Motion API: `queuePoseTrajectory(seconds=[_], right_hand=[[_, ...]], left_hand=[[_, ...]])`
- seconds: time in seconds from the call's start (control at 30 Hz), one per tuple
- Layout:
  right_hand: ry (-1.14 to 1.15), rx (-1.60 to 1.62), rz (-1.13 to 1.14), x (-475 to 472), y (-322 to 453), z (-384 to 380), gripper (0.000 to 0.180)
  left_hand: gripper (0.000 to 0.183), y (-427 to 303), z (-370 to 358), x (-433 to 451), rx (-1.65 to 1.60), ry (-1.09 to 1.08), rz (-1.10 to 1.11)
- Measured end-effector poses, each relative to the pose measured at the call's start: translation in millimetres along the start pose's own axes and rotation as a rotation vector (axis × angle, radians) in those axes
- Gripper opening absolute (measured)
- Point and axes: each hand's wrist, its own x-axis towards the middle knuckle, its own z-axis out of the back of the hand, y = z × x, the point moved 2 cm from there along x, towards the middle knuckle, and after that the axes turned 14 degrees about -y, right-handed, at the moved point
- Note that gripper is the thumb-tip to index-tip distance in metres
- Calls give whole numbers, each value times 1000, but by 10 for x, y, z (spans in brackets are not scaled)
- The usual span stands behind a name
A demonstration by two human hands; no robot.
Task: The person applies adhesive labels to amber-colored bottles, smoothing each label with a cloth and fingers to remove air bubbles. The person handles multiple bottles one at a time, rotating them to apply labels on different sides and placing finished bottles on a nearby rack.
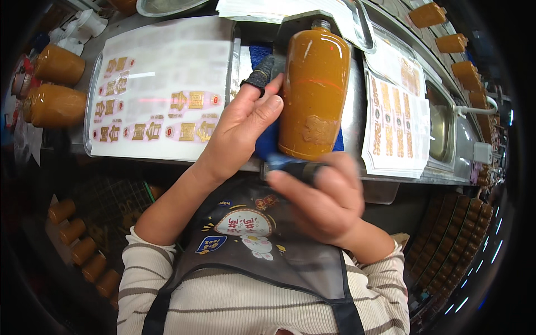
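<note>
An orange-brown glazed bottle [316, 88] lies on its side in a dark holder [284, 31], neck away from me, with a raised emblem near its base. My left hand [247, 121] is at the bottle's left side, fingertips touching or very near it, and a dark cover wraps one finger. Below the bottle's base is my right hand [326, 192], blurred, fingers curled, with a dark wrap on a finger; whether it holds anything cannot be told. A blue cloth [268, 140] lies under the bottle. To the left is a sheet of gold and pink decals [159, 125] on a tray.
More decal sheets [395, 125] lie on the right, beside a sink [441, 125] with a white faucet [473, 109]. Brown bottles [58, 104] stand at the left edge. Others line the right-hand shelf and racks [452, 234] below. A metal bowl [167, 6] sits at the top.
</note>
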Motion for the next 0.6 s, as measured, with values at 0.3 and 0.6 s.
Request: queuePoseTrajectory(seconds=[0.3, 0.6], right_hand=[[-33, -83, -74, -7, -240, 230, 41], [56, 96, -527, 189, -533, 269, 24]], left_hand=[[64, 45, -91, -86, 196, -95, -284], [57, 121, 18, -114, 507, -90, -266]])
